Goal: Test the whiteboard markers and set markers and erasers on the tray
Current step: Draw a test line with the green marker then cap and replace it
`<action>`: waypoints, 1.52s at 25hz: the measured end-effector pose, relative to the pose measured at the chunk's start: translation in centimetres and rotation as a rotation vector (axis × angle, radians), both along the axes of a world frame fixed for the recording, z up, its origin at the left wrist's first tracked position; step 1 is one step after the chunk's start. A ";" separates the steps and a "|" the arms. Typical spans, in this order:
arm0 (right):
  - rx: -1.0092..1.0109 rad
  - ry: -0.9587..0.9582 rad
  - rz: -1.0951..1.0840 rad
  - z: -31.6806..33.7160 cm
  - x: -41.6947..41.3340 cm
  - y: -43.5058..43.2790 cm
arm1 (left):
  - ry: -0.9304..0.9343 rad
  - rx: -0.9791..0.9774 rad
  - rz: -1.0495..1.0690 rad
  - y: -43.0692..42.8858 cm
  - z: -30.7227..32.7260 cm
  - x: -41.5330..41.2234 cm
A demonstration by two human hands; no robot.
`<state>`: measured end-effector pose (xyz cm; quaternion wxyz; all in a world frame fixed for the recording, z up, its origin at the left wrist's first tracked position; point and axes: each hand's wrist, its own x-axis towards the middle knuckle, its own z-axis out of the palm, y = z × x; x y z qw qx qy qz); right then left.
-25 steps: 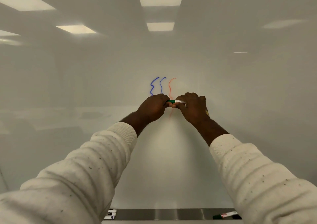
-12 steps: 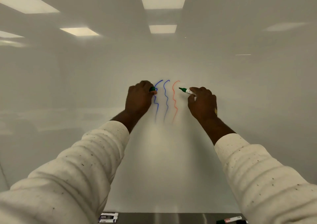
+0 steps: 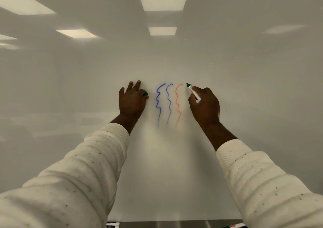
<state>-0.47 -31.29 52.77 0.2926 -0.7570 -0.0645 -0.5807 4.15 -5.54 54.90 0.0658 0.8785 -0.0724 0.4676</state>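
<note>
My right hand (image 3: pixel 204 105) grips an uncapped green marker (image 3: pixel 193 91), its tip up against the whiteboard (image 3: pixel 227 81) just right of the top of a red squiggle (image 3: pixel 178 103). Two blue squiggles (image 3: pixel 163 103) run to the left of the red one. My left hand (image 3: pixel 132 100) rests on the board left of the lines, with three fingers stretched out and the green cap (image 3: pixel 145 93) pinched at the thumb side.
Along the bottom edge runs the metal tray (image 3: pixel 174 224). At its left end lies an eraser (image 3: pixel 112 225), at its right end another marker (image 3: pixel 234 226), both cut off by the frame. Ceiling lights reflect in the board.
The hands pulled the cap off the green marker and moved apart. The left hand went left with the cap and spread its fingers; the right brought the tip up beside the red line.
</note>
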 end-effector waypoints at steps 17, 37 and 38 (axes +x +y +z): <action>-0.058 0.217 -0.024 -6.4 -0.6 -0.4 | 0.025 -0.030 -0.052 0.4 -1.3 0.7; -0.177 0.360 0.136 -19.8 -2.1 -1.4 | 0.109 0.084 -0.334 -3.6 -19.4 -4.4; -0.177 0.366 0.153 -20.2 -2.1 -1.4 | 0.129 0.080 -0.331 -3.8 -20.1 -4.7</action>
